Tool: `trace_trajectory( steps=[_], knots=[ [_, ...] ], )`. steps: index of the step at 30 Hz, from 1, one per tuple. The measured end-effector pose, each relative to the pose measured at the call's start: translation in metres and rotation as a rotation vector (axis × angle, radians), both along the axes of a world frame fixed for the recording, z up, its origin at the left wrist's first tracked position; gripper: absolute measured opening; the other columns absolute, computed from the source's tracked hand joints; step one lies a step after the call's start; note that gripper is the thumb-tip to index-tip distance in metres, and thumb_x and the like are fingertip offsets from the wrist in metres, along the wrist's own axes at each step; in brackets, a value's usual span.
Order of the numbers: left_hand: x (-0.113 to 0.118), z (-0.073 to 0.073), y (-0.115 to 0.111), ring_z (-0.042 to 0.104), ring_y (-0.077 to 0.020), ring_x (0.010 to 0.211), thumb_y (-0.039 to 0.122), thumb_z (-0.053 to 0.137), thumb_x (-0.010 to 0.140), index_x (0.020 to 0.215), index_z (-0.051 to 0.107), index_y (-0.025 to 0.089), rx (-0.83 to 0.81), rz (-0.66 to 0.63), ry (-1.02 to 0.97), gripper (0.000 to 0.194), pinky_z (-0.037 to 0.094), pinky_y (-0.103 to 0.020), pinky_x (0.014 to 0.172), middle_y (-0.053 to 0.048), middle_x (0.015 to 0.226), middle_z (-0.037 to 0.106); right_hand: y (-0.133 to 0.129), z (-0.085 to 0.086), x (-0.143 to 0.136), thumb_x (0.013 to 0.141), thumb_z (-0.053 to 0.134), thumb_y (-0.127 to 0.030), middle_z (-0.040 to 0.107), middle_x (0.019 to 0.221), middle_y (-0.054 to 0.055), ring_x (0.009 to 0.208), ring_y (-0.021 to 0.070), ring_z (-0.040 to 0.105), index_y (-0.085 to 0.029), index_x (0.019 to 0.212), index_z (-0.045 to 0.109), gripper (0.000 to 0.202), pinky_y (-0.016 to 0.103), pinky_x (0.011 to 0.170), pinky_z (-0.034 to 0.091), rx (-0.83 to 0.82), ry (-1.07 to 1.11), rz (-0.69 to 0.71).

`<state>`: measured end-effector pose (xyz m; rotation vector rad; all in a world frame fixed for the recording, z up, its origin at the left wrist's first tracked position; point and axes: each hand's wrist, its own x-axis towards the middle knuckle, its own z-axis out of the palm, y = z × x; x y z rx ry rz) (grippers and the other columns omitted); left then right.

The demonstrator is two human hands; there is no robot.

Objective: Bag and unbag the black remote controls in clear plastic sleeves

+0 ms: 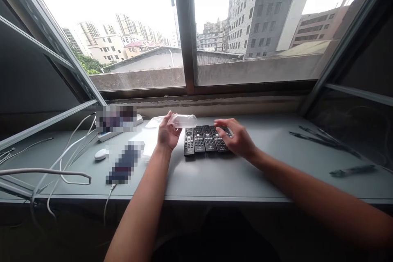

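On the table (202, 180), black remotes (209, 144) lie in a row, its right end partly hidden by the right hand (235, 136). That hand's thumb and forefinger are parted; I cannot tell whether they touch. The left hand (167, 133) pinches a clear sleeve (186, 121); a light grip would best spare such thin plastic. Cables (64, 161) crowd the left, blurred pens (322, 139) the right.
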<state>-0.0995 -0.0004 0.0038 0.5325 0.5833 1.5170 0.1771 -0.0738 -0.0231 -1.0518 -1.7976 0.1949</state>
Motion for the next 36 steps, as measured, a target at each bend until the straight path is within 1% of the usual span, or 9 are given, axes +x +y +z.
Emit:
trace_trajectory(
  steps=[4, 8, 11, 14, 17, 22, 26, 31, 36],
  knots=[
    [-0.004, 0.0, 0.001, 0.078, -0.0176, 0.085, 0.016, 0.075, 0.09, 0.103, 0.065, 0.018, -0.043, 0.063, -0.063, 0.016, 0.066, -0.028, 0.075, -0.008, 0.107, 0.079, 0.023, -0.017, 0.021, 0.101, 0.057, -0.026, 0.063, 0.146, 0.023, 0.139, 0.0418, 0.058, -0.012, 0.154, 0.061, 0.055, 0.056, 0.122, 0.045, -0.228, -0.325, -0.279],
    [-0.005, 0.002, 0.0, 0.08, -0.0198, 0.087, 0.02, 0.077, 0.092, 0.114, 0.064, 0.017, -0.047, 0.043, -0.084, 0.026, 0.063, -0.023, 0.063, -0.011, 0.112, 0.08, 0.03, -0.021, 0.027, 0.105, 0.055, -0.034, 0.058, 0.151, 0.023, 0.144, 0.0383, 0.057, -0.014, 0.162, 0.053, 0.06, 0.047, 0.123, 0.046, -0.459, -0.369, -0.325],
    [-0.005, 0.002, 0.0, 0.079, -0.0179, 0.08, 0.026, 0.082, 0.092, 0.119, 0.064, 0.017, -0.064, 0.047, -0.077, 0.034, 0.062, -0.022, 0.059, -0.01, 0.106, 0.079, 0.03, -0.014, 0.027, 0.106, 0.058, -0.04, 0.069, 0.14, 0.022, 0.131, 0.0358, 0.067, -0.012, 0.165, 0.048, 0.065, 0.043, 0.113, 0.051, -0.557, -0.321, -0.335],
    [-0.005, 0.001, 0.001, 0.077, -0.0149, 0.073, 0.028, 0.084, 0.092, 0.112, 0.066, 0.016, -0.078, 0.065, -0.077, 0.028, 0.062, -0.021, 0.058, -0.006, 0.095, 0.076, 0.031, -0.006, 0.031, 0.105, 0.064, -0.043, 0.077, 0.123, 0.019, 0.113, 0.0342, 0.073, -0.01, 0.159, 0.053, 0.064, 0.042, 0.102, 0.055, -0.645, -0.278, -0.335],
    [-0.006, 0.0, 0.003, 0.075, -0.0136, 0.07, 0.029, 0.083, 0.093, 0.105, 0.066, 0.018, -0.078, 0.086, -0.069, 0.024, 0.06, -0.019, 0.055, -0.004, 0.091, 0.074, 0.033, -0.001, 0.033, 0.105, 0.064, -0.039, 0.075, 0.121, 0.02, 0.11, 0.0337, 0.072, -0.012, 0.136, 0.066, 0.042, 0.043, 0.099, 0.056, -0.52, -0.16, -0.334],
    [-0.008, 0.002, 0.004, 0.071, -0.0106, 0.064, 0.029, 0.079, 0.097, 0.103, 0.065, 0.017, -0.118, 0.123, -0.062, 0.019, 0.054, -0.016, 0.049, -0.003, 0.09, 0.073, 0.023, 0.009, 0.014, 0.111, 0.054, -0.049, 0.073, 0.096, 0.008, 0.07, 0.0232, 0.073, -0.023, 0.112, 0.057, 0.026, 0.035, 0.06, 0.06, -0.614, 0.59, 0.025],
    [-0.007, 0.0, 0.005, 0.072, -0.0121, 0.065, 0.03, 0.078, 0.098, 0.104, 0.066, 0.017, -0.122, 0.1, -0.037, 0.019, 0.054, -0.017, 0.047, -0.004, 0.092, 0.074, 0.008, 0.017, -0.01, 0.113, 0.049, -0.03, 0.073, 0.093, 0.008, 0.059, 0.0154, 0.064, -0.021, 0.107, 0.06, 0.015, 0.023, 0.043, 0.048, -0.789, 1.063, 0.279],
    [-0.006, -0.002, 0.007, 0.073, -0.0118, 0.068, 0.03, 0.078, 0.097, 0.103, 0.065, 0.018, -0.107, 0.102, -0.029, 0.019, 0.057, -0.017, 0.05, -0.004, 0.094, 0.073, -0.004, 0.021, -0.02, 0.118, 0.035, -0.038, 0.067, 0.083, 0.005, 0.049, 0.0117, 0.049, -0.017, 0.116, 0.067, 0.039, 0.021, 0.037, 0.042, -0.994, 1.216, 0.583],
    [-0.007, -0.002, 0.006, 0.07, -0.0097, 0.066, 0.027, 0.076, 0.099, 0.104, 0.064, 0.017, -0.111, 0.142, -0.039, 0.016, 0.059, -0.016, 0.052, -0.004, 0.092, 0.071, -0.01, 0.022, -0.023, 0.116, 0.04, -0.037, 0.066, 0.081, 0.004, 0.049, 0.0109, 0.047, -0.014, 0.117, 0.071, 0.039, 0.021, 0.036, 0.04, -1.049, 1.198, 0.647]
  ],
)
